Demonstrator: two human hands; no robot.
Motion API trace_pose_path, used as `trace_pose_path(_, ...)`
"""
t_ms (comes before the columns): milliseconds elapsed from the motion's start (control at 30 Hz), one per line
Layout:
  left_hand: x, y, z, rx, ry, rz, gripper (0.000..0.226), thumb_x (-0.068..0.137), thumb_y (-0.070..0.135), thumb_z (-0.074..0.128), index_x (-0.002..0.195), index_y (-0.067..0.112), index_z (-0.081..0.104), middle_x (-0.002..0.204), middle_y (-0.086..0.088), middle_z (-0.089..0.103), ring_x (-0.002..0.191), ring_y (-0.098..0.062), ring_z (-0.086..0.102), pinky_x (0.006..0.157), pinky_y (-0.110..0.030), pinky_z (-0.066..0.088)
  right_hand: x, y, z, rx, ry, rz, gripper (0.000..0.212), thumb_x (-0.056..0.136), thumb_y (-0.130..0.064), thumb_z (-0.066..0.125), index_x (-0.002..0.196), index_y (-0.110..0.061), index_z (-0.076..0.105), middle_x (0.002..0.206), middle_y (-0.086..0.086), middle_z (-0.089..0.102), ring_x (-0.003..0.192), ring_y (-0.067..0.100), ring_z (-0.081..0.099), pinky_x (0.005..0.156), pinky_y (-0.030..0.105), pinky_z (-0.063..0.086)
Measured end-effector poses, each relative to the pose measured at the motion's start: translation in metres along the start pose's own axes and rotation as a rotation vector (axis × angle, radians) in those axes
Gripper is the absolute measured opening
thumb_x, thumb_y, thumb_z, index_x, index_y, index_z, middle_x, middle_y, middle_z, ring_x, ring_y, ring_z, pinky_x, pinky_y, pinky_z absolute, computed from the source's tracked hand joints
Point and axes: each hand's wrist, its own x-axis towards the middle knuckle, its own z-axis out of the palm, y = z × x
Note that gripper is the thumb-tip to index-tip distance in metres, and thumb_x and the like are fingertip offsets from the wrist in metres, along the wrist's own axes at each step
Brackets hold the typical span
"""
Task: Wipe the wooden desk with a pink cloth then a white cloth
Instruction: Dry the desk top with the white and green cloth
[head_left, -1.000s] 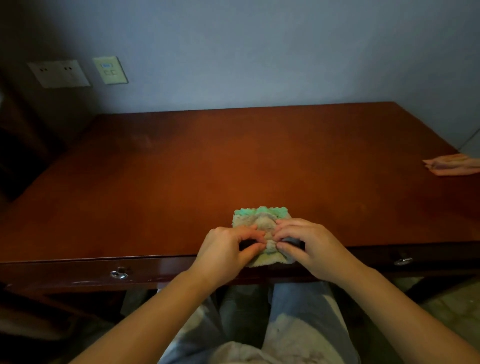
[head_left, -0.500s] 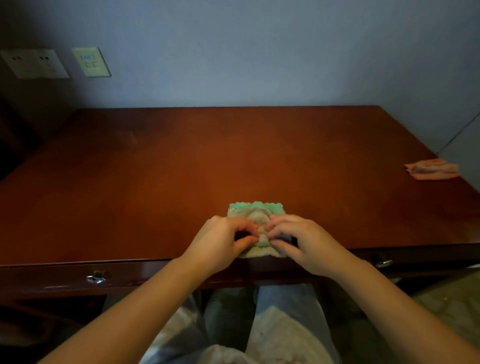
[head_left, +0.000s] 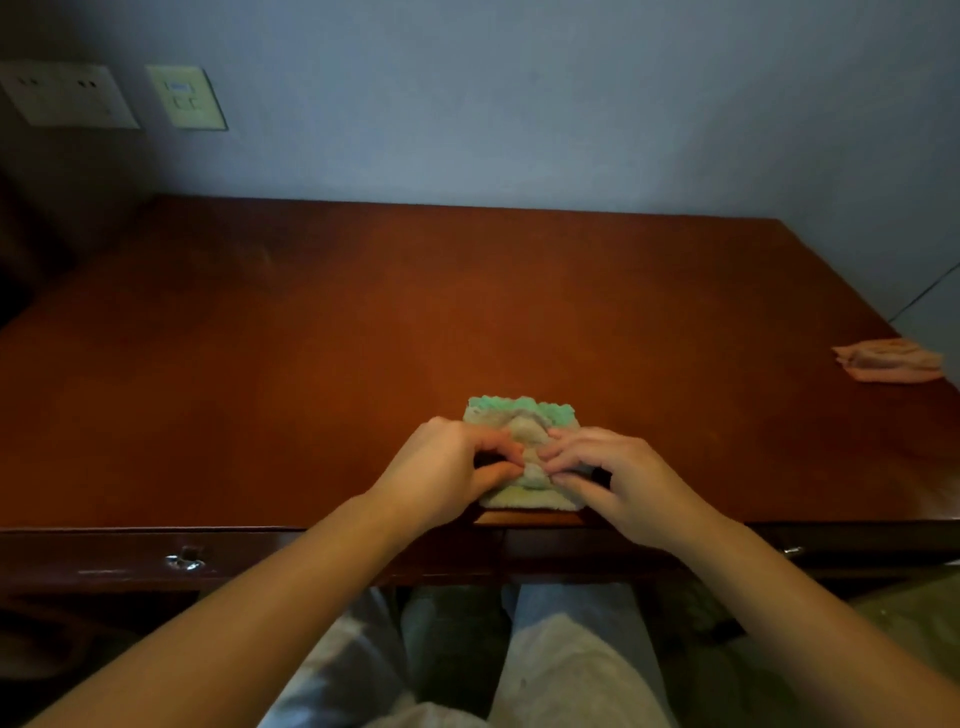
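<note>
A small folded white cloth (head_left: 519, 421) with a green scalloped far edge lies at the front edge of the wooden desk (head_left: 363, 338). My left hand (head_left: 441, 473) and my right hand (head_left: 618, 478) sit side by side on it, fingertips pinching a bunched ridge in the cloth's middle. The pink cloth (head_left: 888, 360) lies crumpled at the desk's far right edge, well away from both hands.
A blue-grey wall rises behind the desk, with two socket plates (head_left: 187, 97) at the upper left. Drawer pulls (head_left: 186, 560) show on the desk's front. My legs in light trousers are under the desk.
Both hands stay pinched on the white cloth in the same spot. The camera view has shifted slightly, so the pink cloth and sockets sit differently in frame.
</note>
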Motion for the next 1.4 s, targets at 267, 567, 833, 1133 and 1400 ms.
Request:
trace_pose_path(267,0.025,0.0,-0.002,0.023,0.014,-0.036,0.014,0.086,0.04,0.072,0.099,0.037,0.076,0.102,0.015,0.074,0.099,-0.005,0.066,0.089,-0.034,0.053,0.024,0.007,-0.005,-0.05,0.042,0.068,0.018,0.09,-0.019,0.072,0.106,-0.027,0.075,0.119,-0.016,0.066,0.122,-0.004,0.053,0.106,0.027,0.045)
trace_pose_path(567,0.047,-0.003,-0.011,0.02,0.006,-0.072,0.012,0.086,0.04,0.072,0.097,0.038,0.075,0.099,0.016,0.073,0.093,-0.002,0.064,0.088,-0.034,0.053,0.047,0.014,-0.006,-0.044,0.084,0.071,0.014,0.091,-0.017,0.071,0.103,-0.023,0.075,0.116,-0.014,0.066,0.121,-0.003,0.054,0.105,0.03,0.047)
trace_pose_path(833,0.023,-0.005,-0.005,-0.023,0.011,-0.034,0.014,0.086,0.039,0.073,0.099,0.036,0.075,0.109,0.015,0.073,0.107,0.002,0.063,0.096,-0.021,0.048,0.026,0.011,0.001,0.019,0.067,0.06,0.015,0.09,-0.021,0.073,0.103,-0.028,0.076,0.119,-0.014,0.067,0.125,-0.006,0.051,0.107,0.025,0.043)
trace_pose_path(1133,0.036,-0.007,-0.003,0.033,0.024,-0.115,0.008,0.085,0.041,0.073,0.093,0.04,0.073,0.096,0.019,0.073,0.091,0.002,0.064,0.085,-0.024,0.051,0.036,0.007,0.004,-0.02,0.092,0.092,0.013,0.091,-0.02,0.07,0.103,-0.023,0.074,0.121,-0.009,0.065,0.125,0.0,0.052,0.103,0.024,0.045)
trace_pose_path(1400,0.065,-0.01,-0.01,0.027,-0.005,-0.121,0.006,0.085,0.038,0.073,0.091,0.04,0.072,0.103,0.017,0.072,0.099,0.0,0.064,0.092,-0.029,0.051,0.063,0.01,-0.013,-0.099,0.085,0.122,0.011,0.092,-0.018,0.067,0.102,-0.02,0.072,0.109,-0.007,0.064,0.107,0.01,0.059,0.093,0.034,0.05)
